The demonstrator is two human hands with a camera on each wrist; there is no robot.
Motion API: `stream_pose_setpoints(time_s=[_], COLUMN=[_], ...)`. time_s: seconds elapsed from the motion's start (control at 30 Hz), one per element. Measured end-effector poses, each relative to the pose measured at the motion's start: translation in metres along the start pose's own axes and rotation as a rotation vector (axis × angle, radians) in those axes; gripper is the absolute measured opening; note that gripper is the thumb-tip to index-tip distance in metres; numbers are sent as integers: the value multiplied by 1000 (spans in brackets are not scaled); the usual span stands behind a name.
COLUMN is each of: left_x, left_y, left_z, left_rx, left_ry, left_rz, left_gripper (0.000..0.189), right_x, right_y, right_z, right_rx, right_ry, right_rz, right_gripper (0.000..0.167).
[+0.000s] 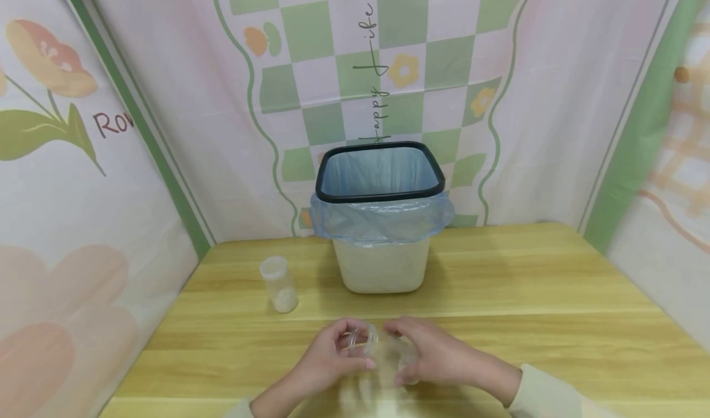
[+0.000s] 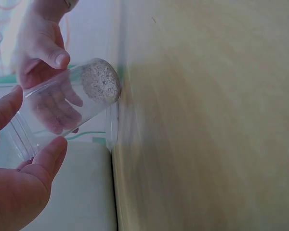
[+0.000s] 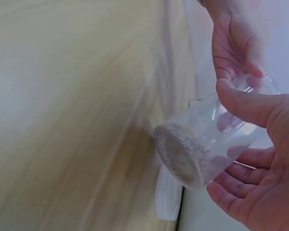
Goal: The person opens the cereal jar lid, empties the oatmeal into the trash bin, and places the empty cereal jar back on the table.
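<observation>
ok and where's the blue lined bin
In the head view, the bin stands centrally toward the back of the table, beyond the left hand and right hand, right of the translucent tub.

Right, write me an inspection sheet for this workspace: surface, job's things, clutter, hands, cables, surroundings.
Surface: wood-grain table.
Job's things: clear jar, tilted, greyish flecks at its base.
Clutter: cup standing left of the bin, pale matter at its bottom; bin lined with a blue bag.
Hands: left hand grips the jar near its rim; right hand is around its side.
Cables: nothing seen.
Surroundings: printed curtains behind and at both sides.
</observation>
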State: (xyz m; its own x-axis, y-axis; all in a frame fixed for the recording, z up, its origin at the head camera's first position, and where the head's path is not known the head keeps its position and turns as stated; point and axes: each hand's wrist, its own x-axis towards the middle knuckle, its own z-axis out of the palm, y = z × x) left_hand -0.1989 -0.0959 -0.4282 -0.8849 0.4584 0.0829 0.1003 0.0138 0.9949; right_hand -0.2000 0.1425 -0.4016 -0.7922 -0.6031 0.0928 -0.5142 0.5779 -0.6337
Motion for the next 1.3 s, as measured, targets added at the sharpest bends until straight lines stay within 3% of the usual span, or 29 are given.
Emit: stream_pose_setpoints(time_s=[0.7,0.9,1.07,1.3], left_x=[2,1,2,6], left_y=[5,6,10,20], left_z=[4,3,-3,-19], left_rx=[-5,24,72,149], left_ry=[22,12,5,45], left_rz=[-15,-11,35,161], left_gripper=[55,58,62,60], right_x=[-1,-2,-3,-4], right_y=[7,9,11,14], right_z=[7,8,9,8], right_rx=[17,39,48,125], right_ry=[1,-9,5,-10], right_rz=[-36,-12,11,0], right_gripper=[68,65,64,64])
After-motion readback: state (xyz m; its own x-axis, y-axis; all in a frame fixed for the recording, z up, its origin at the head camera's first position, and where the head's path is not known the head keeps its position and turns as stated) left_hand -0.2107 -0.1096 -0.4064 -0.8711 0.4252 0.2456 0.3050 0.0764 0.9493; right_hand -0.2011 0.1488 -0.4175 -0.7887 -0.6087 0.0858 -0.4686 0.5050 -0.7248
